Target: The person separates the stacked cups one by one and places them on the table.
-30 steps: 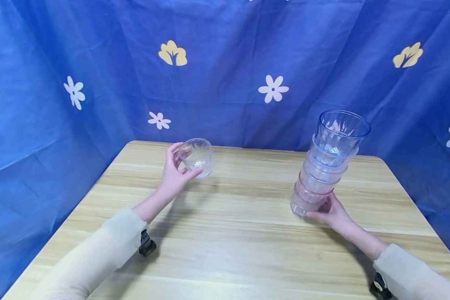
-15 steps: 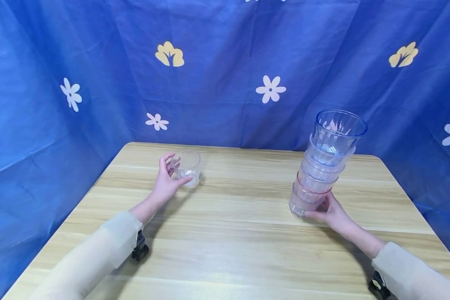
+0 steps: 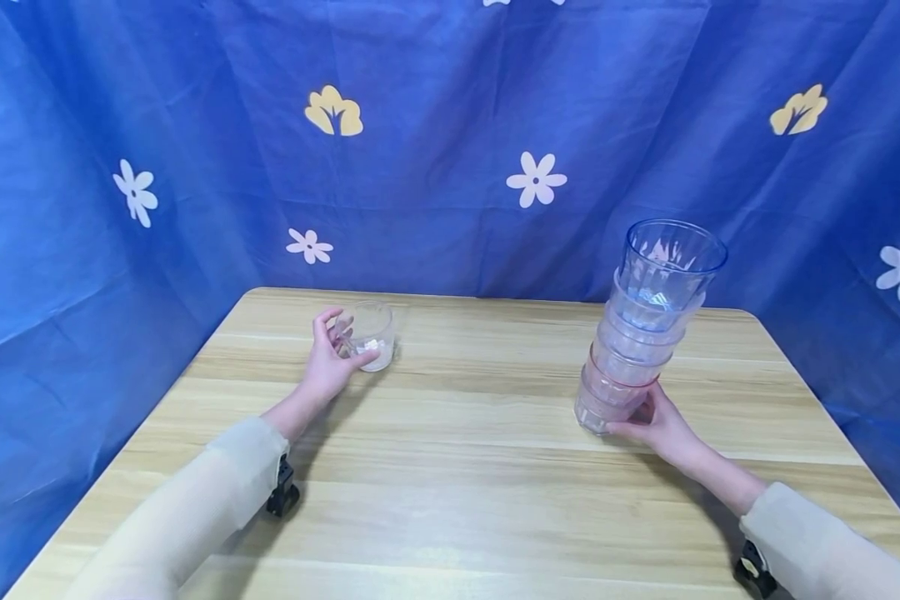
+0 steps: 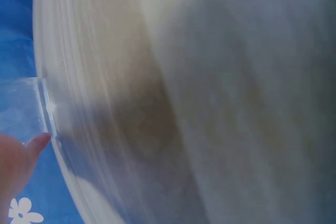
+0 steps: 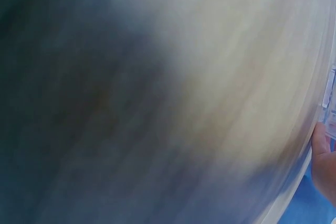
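Note:
My left hand (image 3: 326,367) is wrapped round a clear glass (image 3: 375,321), fingers behind it and thumb in front. The glass stands upright at the back left of the table, its base apparently on the wood. In the left wrist view only the lower part of that glass (image 4: 21,103) shows, with the thumb beside its base. On the right, a leaning stack of nested glasses (image 3: 637,342) has a blue-rimmed one on top and a pink-rimmed one low down. My right hand (image 3: 667,429) grips this stack near its bottom; some fingers are hidden behind it.
Both hands work over a light wood-grain table (image 3: 450,467). Its back edge meets a blue cloth (image 3: 435,167) printed with flowers, which also hangs along both sides. Each wrist carries a black camera.
My left hand has brought the clear glass down and left, from tilted in the air to upright at table level; it barely moves in the last half second. The right hand keeps its grip on the stack.

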Demonstrator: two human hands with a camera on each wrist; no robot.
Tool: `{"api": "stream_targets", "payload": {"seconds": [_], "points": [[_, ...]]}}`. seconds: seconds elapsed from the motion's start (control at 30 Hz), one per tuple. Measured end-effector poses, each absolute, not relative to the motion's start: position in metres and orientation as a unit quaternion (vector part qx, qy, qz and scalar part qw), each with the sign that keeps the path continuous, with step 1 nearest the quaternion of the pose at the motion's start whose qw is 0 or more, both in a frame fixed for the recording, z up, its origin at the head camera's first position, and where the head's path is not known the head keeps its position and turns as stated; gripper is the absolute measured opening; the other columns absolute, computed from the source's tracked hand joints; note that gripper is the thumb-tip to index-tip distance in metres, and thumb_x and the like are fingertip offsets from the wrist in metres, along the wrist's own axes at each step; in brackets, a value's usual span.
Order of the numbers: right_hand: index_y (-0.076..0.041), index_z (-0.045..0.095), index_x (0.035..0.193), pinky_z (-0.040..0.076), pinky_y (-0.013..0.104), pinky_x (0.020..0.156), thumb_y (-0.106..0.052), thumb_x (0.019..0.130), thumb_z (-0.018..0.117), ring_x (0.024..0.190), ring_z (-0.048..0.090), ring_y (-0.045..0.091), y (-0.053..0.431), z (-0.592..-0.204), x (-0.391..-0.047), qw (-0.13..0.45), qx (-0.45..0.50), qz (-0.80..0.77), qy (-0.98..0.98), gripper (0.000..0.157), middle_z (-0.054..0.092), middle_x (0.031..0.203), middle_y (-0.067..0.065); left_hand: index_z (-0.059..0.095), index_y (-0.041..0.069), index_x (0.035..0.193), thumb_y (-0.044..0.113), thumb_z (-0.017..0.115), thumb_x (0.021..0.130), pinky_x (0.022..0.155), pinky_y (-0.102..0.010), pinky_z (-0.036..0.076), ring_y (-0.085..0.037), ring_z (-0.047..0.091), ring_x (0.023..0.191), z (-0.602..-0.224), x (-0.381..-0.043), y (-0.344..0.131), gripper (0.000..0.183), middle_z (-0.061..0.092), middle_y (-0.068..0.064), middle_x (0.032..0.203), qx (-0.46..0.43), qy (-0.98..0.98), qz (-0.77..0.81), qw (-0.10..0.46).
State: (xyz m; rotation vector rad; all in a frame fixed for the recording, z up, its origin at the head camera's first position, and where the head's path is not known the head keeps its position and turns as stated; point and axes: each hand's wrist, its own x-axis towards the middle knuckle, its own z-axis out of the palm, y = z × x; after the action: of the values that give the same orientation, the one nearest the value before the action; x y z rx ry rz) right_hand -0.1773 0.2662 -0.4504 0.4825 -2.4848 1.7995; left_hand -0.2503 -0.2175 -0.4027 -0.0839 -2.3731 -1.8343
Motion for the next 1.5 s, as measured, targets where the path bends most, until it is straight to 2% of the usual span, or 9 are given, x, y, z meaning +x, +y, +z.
{"api": "stream_targets", "payload": {"seconds": [0.13,0.43,0.6,0.73,0.87,0.97,1.1,1.33,1.5], "points": [[0.01,0.028,0.135,0.051,0.021,0.083,0.01,0.079,0.073,0.1,0.057,-0.001,0.266,-0.451,-0.177,0.015,0.155,0.582,-0.798,0.072,0.047,0.126,0.033,0.012,0.009,0.147,0.0,0.076,0.081,0.115,-0.046,0.02,-0.038,0.028,0.139,-0.415,-0.258,-0.223,0.092,0.029,-0.023,0.152,-0.026,-0.798,-0.598,0.075],[0.011,0.028,0.136,0.05,0.02,0.085,0.011,0.078,0.073,0.101,0.056,-0.002,0.266,-0.455,-0.179,0.017,0.165,0.584,-0.795,0.073,0.047,0.126,0.035,0.007,0.009,0.148,0.003,0.077,0.081,0.115,-0.05,0.018,-0.041,0.024,0.14,-0.418,-0.254,-0.227,0.097,0.026,-0.028,0.151,-0.038,-0.809,-0.581,0.076],[0.011,0.028,0.135,0.05,0.02,0.084,0.011,0.078,0.073,0.101,0.057,-0.001,0.265,-0.455,-0.179,0.026,0.171,0.584,-0.793,0.072,0.049,0.124,0.03,0.01,0.003,0.148,0.005,0.076,0.082,0.114,-0.057,0.011,-0.037,0.014,0.143,-0.391,-0.243,-0.22,0.093,0.019,-0.027,0.153,-0.066,-0.806,-0.576,0.122],[0.01,0.029,0.134,0.05,0.02,0.084,0.012,0.078,0.073,0.101,0.057,-0.001,0.265,-0.454,-0.179,0.03,0.173,0.584,-0.793,0.072,0.052,0.122,0.02,0.014,-0.002,0.146,0.006,0.07,0.086,0.114,-0.055,0.01,-0.033,0.012,0.144,-0.359,-0.232,-0.204,0.082,0.021,-0.024,0.153,-0.096,-0.8,-0.57,0.16],[0.01,0.029,0.134,0.049,0.019,0.085,0.011,0.078,0.073,0.101,0.057,-0.001,0.266,-0.455,-0.179,0.031,0.171,0.587,-0.791,0.071,0.053,0.121,0.014,0.016,-0.001,0.145,0.008,0.065,0.089,0.116,-0.05,0.01,-0.027,0.014,0.145,-0.345,-0.234,-0.187,0.075,0.024,-0.019,0.153,-0.14,-0.772,-0.596,0.173],[0.01,0.029,0.133,0.049,0.019,0.085,0.011,0.078,0.073,0.101,0.057,-0.001,0.266,-0.456,-0.179,0.031,0.172,0.588,-0.79,0.071,0.054,0.12,0.01,0.018,0.002,0.146,0.006,0.062,0.09,0.115,-0.05,0.012,-0.024,0.018,0.144,-0.341,-0.24,-0.169,0.072,0.026,-0.016,0.153,-0.184,-0.745,-0.616,0.175],[0.011,0.029,0.134,0.049,0.019,0.085,0.012,0.077,0.073,0.101,0.057,-0.001,0.266,-0.456,-0.179,0.034,0.175,0.587,-0.79,0.072,0.054,0.12,0.009,0.021,0.006,0.147,0.006,0.063,0.09,0.113,-0.053,0.02,-0.025,0.025,0.142,-0.327,-0.242,-0.137,0.071,0.029,-0.012,0.153,-0.241,-0.726,-0.624,0.159],[0.01,0.028,0.136,0.048,0.018,0.087,0.011,0.077,0.073,0.102,0.055,-0.003,0.267,-0.455,-0.181,0.031,0.176,0.583,-0.793,0.074,0.047,0.126,0.034,0.024,0.01,0.147,0.008,0.07,0.087,0.109,-0.046,0.033,-0.024,0.034,0.138,-0.297,-0.241,-0.073,0.076,0.033,-0.009,0.153,-0.328,-0.73,-0.592,0.101],[0.011,0.029,0.135,0.048,0.018,0.086,0.012,0.077,0.073,0.102,0.056,-0.003,0.267,-0.454,-0.181,0.032,0.177,0.583,-0.793,0.073,0.049,0.124,0.031,0.023,0.013,0.148,0.012,0.074,0.086,0.107,-0.041,0.037,-0.017,0.036,0.137,-0.284,-0.242,-0.029,0.081,0.035,-0.005,0.152,-0.376,-0.737,-0.558,0.059]]}}
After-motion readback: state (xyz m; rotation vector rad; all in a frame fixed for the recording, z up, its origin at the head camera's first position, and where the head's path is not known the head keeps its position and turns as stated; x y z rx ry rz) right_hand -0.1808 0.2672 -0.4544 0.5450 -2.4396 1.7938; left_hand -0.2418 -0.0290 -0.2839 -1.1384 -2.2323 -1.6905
